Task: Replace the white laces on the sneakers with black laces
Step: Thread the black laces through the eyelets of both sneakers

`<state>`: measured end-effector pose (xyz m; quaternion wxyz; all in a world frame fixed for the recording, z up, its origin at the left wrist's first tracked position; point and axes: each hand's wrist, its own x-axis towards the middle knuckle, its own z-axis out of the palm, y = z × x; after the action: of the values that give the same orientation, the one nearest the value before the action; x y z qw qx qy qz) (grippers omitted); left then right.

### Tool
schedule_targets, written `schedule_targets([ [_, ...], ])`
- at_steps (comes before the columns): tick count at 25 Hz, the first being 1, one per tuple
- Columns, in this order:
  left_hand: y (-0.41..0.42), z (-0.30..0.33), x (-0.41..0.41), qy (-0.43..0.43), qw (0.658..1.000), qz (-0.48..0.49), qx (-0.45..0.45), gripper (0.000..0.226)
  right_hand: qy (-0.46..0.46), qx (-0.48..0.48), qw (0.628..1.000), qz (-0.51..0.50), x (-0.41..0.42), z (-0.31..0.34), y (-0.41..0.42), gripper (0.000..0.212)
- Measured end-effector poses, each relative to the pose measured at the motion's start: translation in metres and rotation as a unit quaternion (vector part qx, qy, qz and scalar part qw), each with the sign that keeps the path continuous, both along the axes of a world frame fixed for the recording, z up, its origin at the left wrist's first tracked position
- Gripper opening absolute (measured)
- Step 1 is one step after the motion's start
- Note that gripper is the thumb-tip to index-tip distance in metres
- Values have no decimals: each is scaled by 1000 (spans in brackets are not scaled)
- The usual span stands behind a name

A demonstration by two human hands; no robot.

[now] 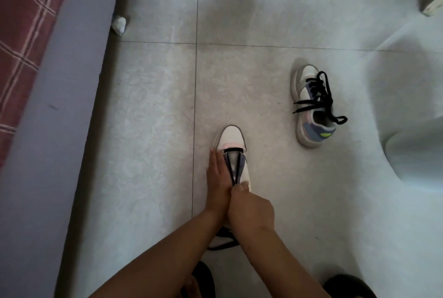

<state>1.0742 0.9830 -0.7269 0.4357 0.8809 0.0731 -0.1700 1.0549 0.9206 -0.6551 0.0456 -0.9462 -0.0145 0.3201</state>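
Observation:
A white sneaker (230,137) stands on the tiled floor, toe pointing away from me. A black lace (234,166) runs through its lowest eyelets, and both strands come back toward me. My left hand (217,178) lies flat along the sneaker's left side with straight fingers. My right hand (251,206) pinches the two lace strands together over the tongue. The lace's loose ends (223,240) trail on the floor under my wrists. A second sneaker (311,115), threaded with a black lace (320,96), lies to the right.
A purple bed edge (72,82) with a red checked cover (21,34) runs along the left. A crumpled white wad (119,25) lies beside it. White fabric (407,106) covers the right side. My dark sandals (203,281) show at the bottom.

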Motion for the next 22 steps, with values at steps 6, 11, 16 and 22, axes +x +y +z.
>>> schedule_targets([
  [6, -1, -13, -4, -35, 999, -4, -2, 89, -44, 98, 993, -42, 57, -19, -36, 28],
  [11, -5, -15, -5, -38, 998, 37, -29, 103, -96, 258, 935, -223, 85, -51, -40, 15],
  [16, 0, -9, -6, -166, 983, 24, 82, 60, -27, 307, 904, -298, 72, -61, -48, 24],
  [22, 20, 24, -12, -291, 951, -86, 61, 9, 211, 298, 869, -335, 59, -29, -75, 34],
])
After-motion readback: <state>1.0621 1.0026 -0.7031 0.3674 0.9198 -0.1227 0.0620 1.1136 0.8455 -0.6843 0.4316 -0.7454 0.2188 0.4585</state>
